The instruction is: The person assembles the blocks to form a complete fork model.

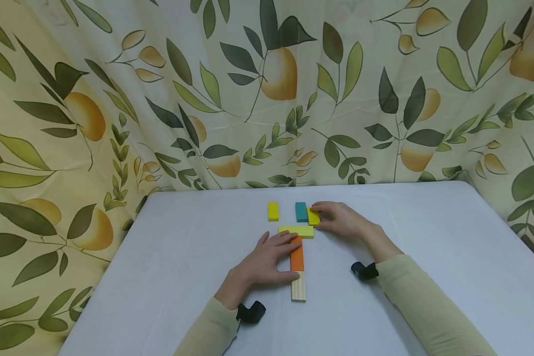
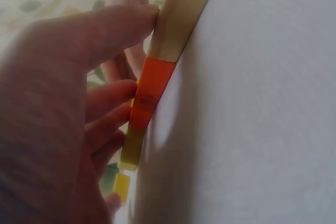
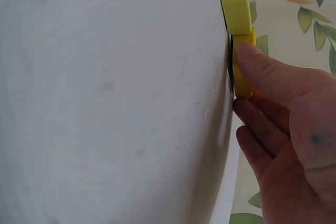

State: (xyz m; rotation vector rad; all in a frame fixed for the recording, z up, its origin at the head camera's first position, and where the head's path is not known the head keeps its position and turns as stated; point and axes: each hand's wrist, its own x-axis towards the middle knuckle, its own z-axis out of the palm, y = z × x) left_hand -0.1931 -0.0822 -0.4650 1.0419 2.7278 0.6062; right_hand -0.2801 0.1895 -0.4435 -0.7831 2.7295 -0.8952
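Note:
My right hand (image 1: 344,220) pinches a small yellow block (image 1: 312,217) between thumb and fingers, beside a teal block (image 1: 301,211). In the right wrist view, the thumb lies on one end of that yellow block (image 3: 243,77). My left hand (image 1: 264,259) is spread, its fingers fairly straight. Its fingertips touch the orange block (image 1: 297,258), and its thumb touches the plain wood block (image 1: 298,291). These two blocks lie end to end in a column. Across the column's far end lies a yellow-green block (image 1: 303,232), partly hidden by the left fingers.
Another small yellow block (image 1: 273,211) lies apart, left of the teal one. All the blocks are on a white-covered table (image 1: 182,257). A curtain (image 1: 267,123) printed with leaves and fruit hangs behind the table's far edge. Each wrist wears a black camera (image 1: 251,312).

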